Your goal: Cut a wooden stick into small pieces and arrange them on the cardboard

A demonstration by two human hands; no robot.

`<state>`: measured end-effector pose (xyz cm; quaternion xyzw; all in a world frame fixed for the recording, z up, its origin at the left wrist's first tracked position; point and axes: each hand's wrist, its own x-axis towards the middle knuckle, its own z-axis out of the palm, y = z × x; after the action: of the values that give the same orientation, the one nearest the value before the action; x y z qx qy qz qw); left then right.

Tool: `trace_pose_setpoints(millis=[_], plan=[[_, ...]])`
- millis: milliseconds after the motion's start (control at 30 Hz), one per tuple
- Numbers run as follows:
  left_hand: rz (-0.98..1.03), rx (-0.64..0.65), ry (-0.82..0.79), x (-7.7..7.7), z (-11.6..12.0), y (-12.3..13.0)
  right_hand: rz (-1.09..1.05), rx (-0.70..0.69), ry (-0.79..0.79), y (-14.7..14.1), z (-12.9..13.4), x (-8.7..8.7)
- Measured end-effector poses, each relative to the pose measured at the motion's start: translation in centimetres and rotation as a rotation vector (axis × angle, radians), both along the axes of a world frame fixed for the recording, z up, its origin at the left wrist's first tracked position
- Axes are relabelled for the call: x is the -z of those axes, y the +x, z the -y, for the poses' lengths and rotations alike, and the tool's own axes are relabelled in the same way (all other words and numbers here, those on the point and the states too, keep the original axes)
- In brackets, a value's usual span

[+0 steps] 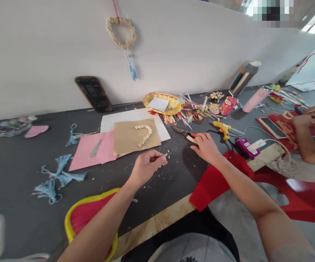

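The left hand (pixel 149 165) pinches a small pale piece (pixel 166 155) between thumb and fingertips, near a curved beaded strand (pixel 149 133) on brown cardboard (pixel 123 134). The right hand (pixel 208 147) extends palm down, thumb spread, at a red-handled tool (pixel 193 134); its grip cannot be told.

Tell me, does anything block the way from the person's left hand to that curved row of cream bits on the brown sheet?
Nothing visible does. Between the left hand and the curved row of cream bits, I see only a little dark tabletop and flat brown sheet.
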<state>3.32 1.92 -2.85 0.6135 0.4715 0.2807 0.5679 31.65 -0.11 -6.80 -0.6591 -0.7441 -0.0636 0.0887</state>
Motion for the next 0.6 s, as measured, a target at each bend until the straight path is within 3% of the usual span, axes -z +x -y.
trace_pose_setpoints(millis=[267,467,600], plan=[[0.001,0.002,0.028,-0.2,0.0,0.0,0.013,0.045,0.028,0.3,-1.3,0.1],[0.019,0.004,0.042,-0.2,0.1,0.0,-0.217,-0.043,0.046,0.4,-2.1,0.2],[0.039,-0.006,0.031,-0.1,0.0,0.0,-0.343,-0.007,0.083,1.2,-2.1,-0.9]])
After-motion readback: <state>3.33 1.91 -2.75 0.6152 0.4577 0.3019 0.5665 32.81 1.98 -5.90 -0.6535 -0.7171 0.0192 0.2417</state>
